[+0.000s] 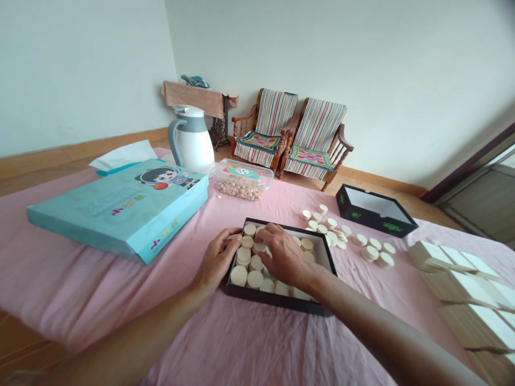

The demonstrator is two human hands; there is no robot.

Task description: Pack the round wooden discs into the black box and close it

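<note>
A shallow black box (277, 306) with a pale inside lies on the pink cloth in front of me, filled over much of its floor with round pale wooden discs (255, 279), some in short stacks. My left hand (217, 260) holds the box at its left wall, thumb and fingers along the rim. Over the discs, my right hand (285, 256) reaches in with curled fingers, thumb and fingertips around a disc (258, 247) on the left side. The palm and wrist hide part of the discs in the middle and right.
Loose discs (332, 236) lie beyond the box, near a black lid-like box (374, 210). Stacked pale wooden slabs (466, 289) stand at right. A turquoise carton (116, 206), a white jug (195, 142) and a clear tub of nuts (241, 182) stand left and behind.
</note>
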